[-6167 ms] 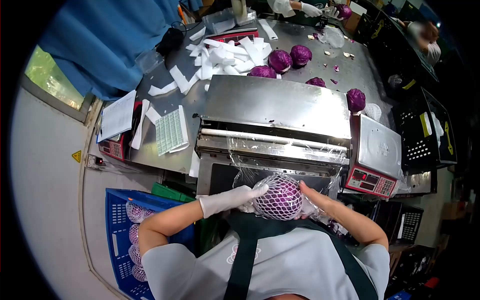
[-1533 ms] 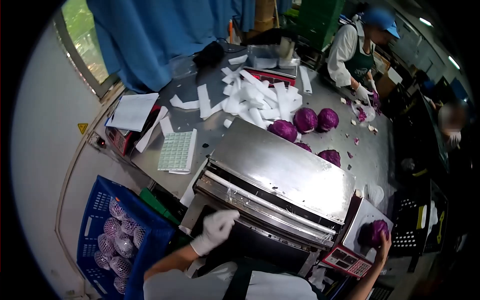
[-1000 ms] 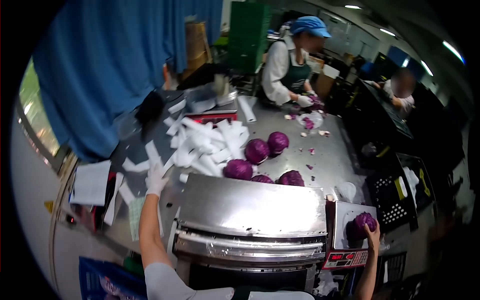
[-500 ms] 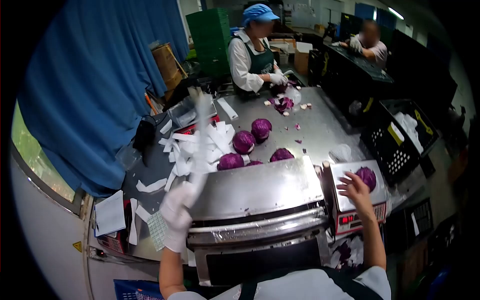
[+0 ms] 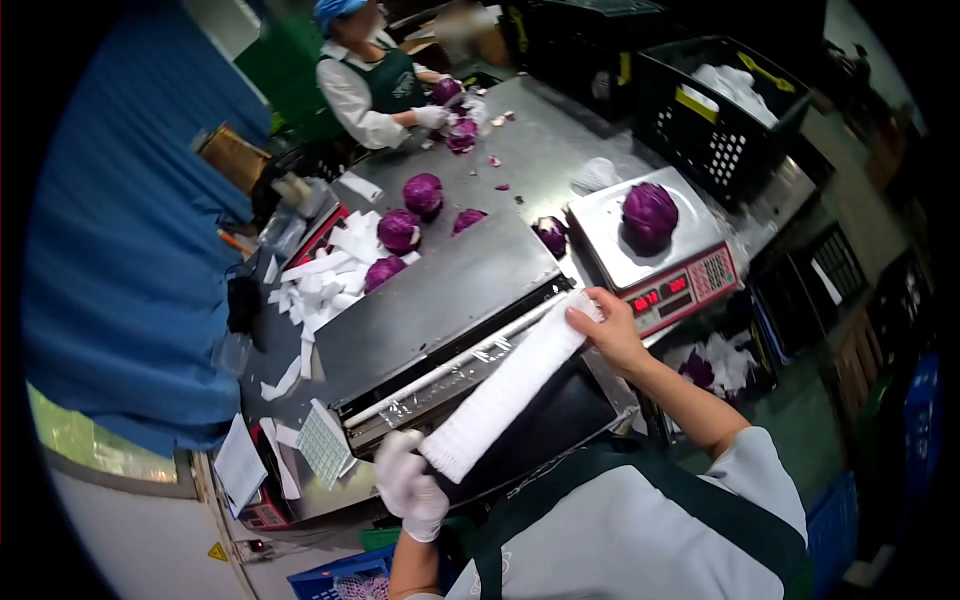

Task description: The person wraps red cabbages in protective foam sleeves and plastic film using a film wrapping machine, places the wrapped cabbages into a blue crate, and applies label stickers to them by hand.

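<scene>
My bare right hand [image 5: 606,325] pinches the upper end of a flat white foam net sleeve [image 5: 505,392], stretched diagonally over the wrapping machine [image 5: 440,290]. At the sleeve's lower end is my gloved left hand [image 5: 410,485], its fingers curled; whether they grip the sleeve is hard to make out. A purple cabbage [image 5: 650,216] rests on the steel pan of the red scale [image 5: 688,292], whose red digits are lit. Other purple cabbages [image 5: 398,231] lie behind the machine, beside a pile of white foam sleeves [image 5: 325,277].
Across the table a co-worker [image 5: 375,85] in white gloves handles a purple cabbage. A black crate [image 5: 700,130] stands beyond the scale. Papers [image 5: 240,465] and a green label sheet [image 5: 324,447] are at the left. A blue crate [image 5: 318,588] holds netted cabbages below.
The view has swung right. My right hand has left the cabbage on the scale and now holds the sleeve's upper end. The raised left hand has come down with the sleeve, now stretched between both hands.
</scene>
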Tool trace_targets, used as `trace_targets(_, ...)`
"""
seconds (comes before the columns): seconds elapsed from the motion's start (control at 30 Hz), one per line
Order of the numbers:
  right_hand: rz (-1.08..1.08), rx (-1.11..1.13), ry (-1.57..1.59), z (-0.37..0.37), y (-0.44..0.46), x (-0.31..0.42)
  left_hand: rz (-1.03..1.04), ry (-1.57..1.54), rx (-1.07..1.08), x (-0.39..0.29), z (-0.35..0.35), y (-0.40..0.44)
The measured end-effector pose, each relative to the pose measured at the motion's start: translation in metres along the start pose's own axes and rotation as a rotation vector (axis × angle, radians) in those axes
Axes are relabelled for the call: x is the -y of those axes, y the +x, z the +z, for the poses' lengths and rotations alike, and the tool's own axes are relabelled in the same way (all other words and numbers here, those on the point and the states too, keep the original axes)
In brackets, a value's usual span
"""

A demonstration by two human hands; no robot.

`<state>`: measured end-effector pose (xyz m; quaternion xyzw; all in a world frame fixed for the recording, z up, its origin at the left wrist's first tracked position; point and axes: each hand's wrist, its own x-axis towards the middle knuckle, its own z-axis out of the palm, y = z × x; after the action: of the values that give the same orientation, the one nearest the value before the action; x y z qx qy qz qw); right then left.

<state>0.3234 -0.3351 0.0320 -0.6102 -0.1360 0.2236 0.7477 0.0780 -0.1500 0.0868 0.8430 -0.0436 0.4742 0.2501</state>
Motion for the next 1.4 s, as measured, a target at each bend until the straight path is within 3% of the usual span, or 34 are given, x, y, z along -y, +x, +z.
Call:
trace_targets(0.03,0.055,0.038,0.086,-0.002,-0.002,-0.007,-0.318,-0.345,-0.338,-0.001,0.025,-0.010)
trace_targets(0.07,0.092,0.040,0.280,0.005,-0.008,-0.005,-0.643,-0.547,-0.465,-0.006,0.036,-0.002)
trace_targets(0.13,0.186,0.116,0.464,0.012,-0.019,-0.017,-0.958,-0.524,-0.260,-0.014,0.072,0.020)
trace_targets(0.23,-0.210,0.158,-0.248,0.031,-0.044,-0.022,-1.022,-0.763,-0.125,-0.029,0.126,0.002)
trace_targets(0.33,-0.778,-0.177,-0.614,0.024,-0.040,-0.006,-1.086,-1.125,0.041,-0.035,0.168,-0.010)
trace_targets(0.47,-0.912,-0.200,-0.619,-0.006,-0.036,0.001,-1.119,-1.103,0.096,-0.047,0.181,0.000)
trace_targets(0.53,-0.681,-0.126,-0.368,-0.022,-0.035,-0.007,-1.104,-1.014,0.120,-0.037,0.188,-0.012)
trace_targets(0.67,-0.250,-0.241,0.053,-0.059,-0.032,-0.006,-1.081,-1.015,0.260,-0.027,0.197,-0.007)
trace_targets(0.73,0.189,-0.019,-0.015,-0.086,-0.033,0.010,-1.163,-1.331,0.232,-0.022,0.206,0.008)
trace_targets(0.77,0.148,0.134,0.649,-0.096,-0.026,-0.013,-1.197,-1.380,0.212,-0.024,0.211,0.020)
trace_targets(0.8,0.087,0.322,0.727,-0.115,-0.026,-0.029,-1.224,-1.435,0.236,-0.025,0.213,0.037)
trace_targets(0.9,0.182,0.435,0.002,-0.129,-0.030,0.012,-1.241,-1.511,0.386,-0.014,0.226,0.073)
trace_targets(0.93,0.137,0.391,-0.268,-0.135,-0.023,0.021,-1.196,-1.492,0.447,-0.022,0.233,0.090)
trace_targets(1.0,0.108,0.111,-0.391,-0.159,0.002,0.016,-1.083,-1.305,0.578,-0.030,0.248,0.109)
trace_targets(1.07,-0.126,-0.254,-0.526,-0.209,0.047,-0.017,-1.026,-1.027,0.616,-0.031,0.277,0.120)
trace_targets(1.13,-0.264,-0.531,-0.446,-0.227,0.076,0.004,-0.953,-0.710,0.564,-0.024,0.311,0.128)
trace_targets(1.23,-0.350,-0.745,-0.396,-0.244,0.123,0.000,-0.772,-0.229,0.319,0.014,0.376,0.149)
trace_targets(1.27,-0.144,-0.696,-0.247,-0.247,0.137,-0.011,-0.837,-0.305,0.276,0.044,0.408,0.146)
trace_targets(1.33,0.078,-0.577,-0.243,-0.245,0.155,-0.025,-0.654,0.159,0.428,0.068,0.438,0.151)
trace_targets(1.4,0.275,-0.459,0.025,-0.228,0.157,-0.038,-0.588,0.038,0.762,0.091,0.457,0.147)
